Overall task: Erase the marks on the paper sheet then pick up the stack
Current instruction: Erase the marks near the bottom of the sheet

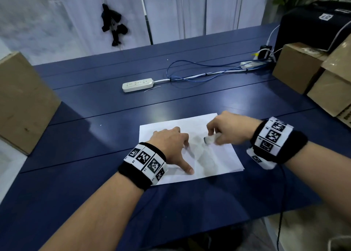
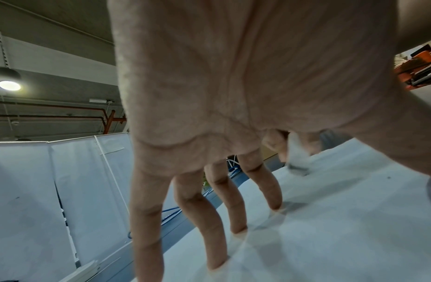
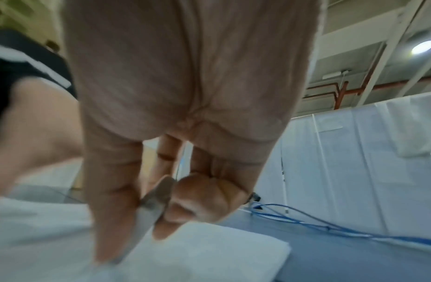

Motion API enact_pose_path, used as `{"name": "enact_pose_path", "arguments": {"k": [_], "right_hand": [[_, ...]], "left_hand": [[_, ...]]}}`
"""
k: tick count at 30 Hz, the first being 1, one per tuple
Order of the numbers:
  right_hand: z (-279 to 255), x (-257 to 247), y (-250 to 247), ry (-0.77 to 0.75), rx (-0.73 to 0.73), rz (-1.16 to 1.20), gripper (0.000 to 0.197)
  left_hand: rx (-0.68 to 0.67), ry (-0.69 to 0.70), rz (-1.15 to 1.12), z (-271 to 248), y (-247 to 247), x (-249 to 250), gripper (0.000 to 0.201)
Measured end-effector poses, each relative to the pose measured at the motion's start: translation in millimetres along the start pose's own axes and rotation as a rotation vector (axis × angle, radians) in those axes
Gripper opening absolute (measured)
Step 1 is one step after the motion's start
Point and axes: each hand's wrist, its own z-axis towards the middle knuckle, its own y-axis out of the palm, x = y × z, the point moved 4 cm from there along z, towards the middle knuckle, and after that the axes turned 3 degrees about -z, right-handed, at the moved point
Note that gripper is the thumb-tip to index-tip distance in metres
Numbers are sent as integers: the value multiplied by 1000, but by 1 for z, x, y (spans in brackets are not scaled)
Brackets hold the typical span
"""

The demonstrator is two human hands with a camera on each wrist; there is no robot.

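Observation:
A thin stack of white paper [image 1: 224, 155] lies on the dark blue table [image 1: 95, 155]. My left hand [image 1: 171, 146] presses down on it with spread, straight fingers [image 2: 272, 194], thumb tip near the sheet's front edge. My right hand [image 1: 226, 131] pinches a small white eraser [image 1: 209, 139] between thumb and fingers, its dark tip on the sheet beside my left index finger. The eraser [image 3: 151, 206] is blurred in the right wrist view. The eraser [image 2: 296, 158] also shows behind my left fingers. I cannot make out clear marks on the paper [image 2: 342, 219].
A white power strip [image 1: 137, 84] with blue cables [image 1: 199, 74] lies further back on the table. Cardboard boxes stand at the left [image 1: 20, 102] and right [image 1: 303, 66], with a black case [image 1: 313, 24] behind. White panels [image 1: 180, 9] close off the far side.

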Motion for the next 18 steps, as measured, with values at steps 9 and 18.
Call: {"name": "enact_pose_path", "arguments": {"k": [9, 18], "right_hand": [[3, 0, 2, -5, 18, -9, 13], [-14, -15, 16, -125, -286, 34, 27]], "left_hand": [[-9, 3, 6, 0, 0, 1, 86], [-16, 3, 13, 2, 0, 2, 90]]}}
